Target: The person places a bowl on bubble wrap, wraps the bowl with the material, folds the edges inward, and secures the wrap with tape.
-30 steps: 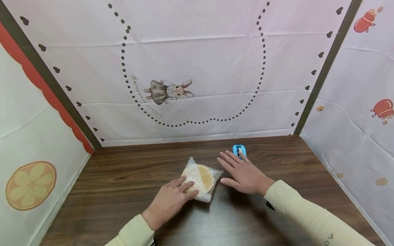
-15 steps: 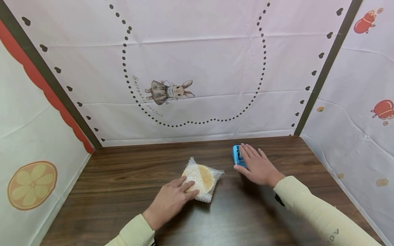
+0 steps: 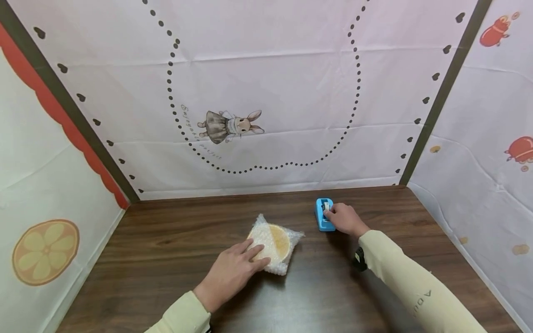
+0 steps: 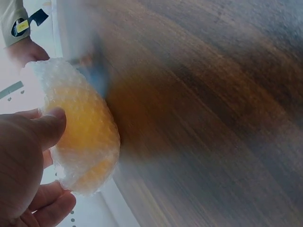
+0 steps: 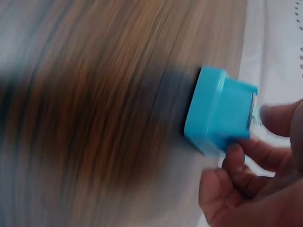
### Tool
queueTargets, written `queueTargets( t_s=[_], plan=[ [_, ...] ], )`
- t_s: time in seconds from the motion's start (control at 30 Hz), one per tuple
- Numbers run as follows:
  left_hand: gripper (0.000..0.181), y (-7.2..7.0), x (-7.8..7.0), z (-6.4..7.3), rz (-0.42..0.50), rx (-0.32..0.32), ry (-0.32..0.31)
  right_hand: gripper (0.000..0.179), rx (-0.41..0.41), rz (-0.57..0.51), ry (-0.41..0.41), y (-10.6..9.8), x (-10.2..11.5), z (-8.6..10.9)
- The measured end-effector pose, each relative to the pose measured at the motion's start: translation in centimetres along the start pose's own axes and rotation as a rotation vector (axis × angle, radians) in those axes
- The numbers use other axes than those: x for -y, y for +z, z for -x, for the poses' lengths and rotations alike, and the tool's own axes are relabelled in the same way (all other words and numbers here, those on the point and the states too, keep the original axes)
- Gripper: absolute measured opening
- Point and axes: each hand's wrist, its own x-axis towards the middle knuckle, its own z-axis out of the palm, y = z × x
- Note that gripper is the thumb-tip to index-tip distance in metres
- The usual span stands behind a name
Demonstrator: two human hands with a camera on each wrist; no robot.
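My left hand [image 3: 231, 273] rests on a round yellow-and-white item in bubble wrap [image 3: 278, 245], its fingers spread on the near left side. The left wrist view shows the thumb against the bubble wrap [image 4: 87, 130]. To the right, my right hand [image 3: 346, 218] has curled fingers at a small blue tape dispenser [image 3: 325, 227], by its pale tape roll [image 3: 326, 206]. In the right wrist view, the thumb and fingers [image 5: 246, 170] of that hand lie around the cutter end of the dispenser [image 5: 213, 111]. Whether tape is pinched there cannot be made out.
The dark wood-grain table [image 3: 175, 259] carries both things. A white printed cloth wall [image 3: 266, 92] rises along its back edge, with side walls left and right. A black strap [image 3: 359, 259] sits at the right wrist.
My right hand has moved right from near the wrapped item to the tape dispenser, and its flat fingers have curled there. The left hand and wrapped item have stayed put.
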Motion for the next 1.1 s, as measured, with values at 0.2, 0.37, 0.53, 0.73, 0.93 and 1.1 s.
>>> queueTargets(
  t_s=[0.2, 0.37, 0.53, 0.73, 0.93, 1.1],
  plan=[
    [0.025, 0.1, 0.0, 0.0, -0.011, -0.006, 0.002, 0.055, 0.052, -0.197, 0.169, -0.1, 0.1, -0.4],
    [0.025, 0.2, 0.0, -0.1, -0.005, -0.007, 0.005, 0.055, 0.064, -0.277, 0.236, -0.3, 0.4, -0.3],
    [0.024, 0.2, 0.0, -0.1, 0.003, 0.010, 0.001, 0.052, 0.040, -0.336, 0.276, -0.5, 1.0, -0.1],
    [0.025, 0.2, 0.1, -0.1, 0.002, 0.026, -0.002, 0.045, 0.005, -0.419, 0.316, -1.2, 2.4, 0.4],
    [0.025, 0.2, 0.2, -0.1, 0.004, 0.028, -0.001, 0.036, 0.001, -0.515, 0.369, -1.3, 2.5, 2.4],
    [0.024, 0.2, 0.2, -0.2, 0.002, 0.028, 0.000, 0.039, -0.060, -0.583, 0.375, -0.8, 2.0, 3.7]
  ],
)
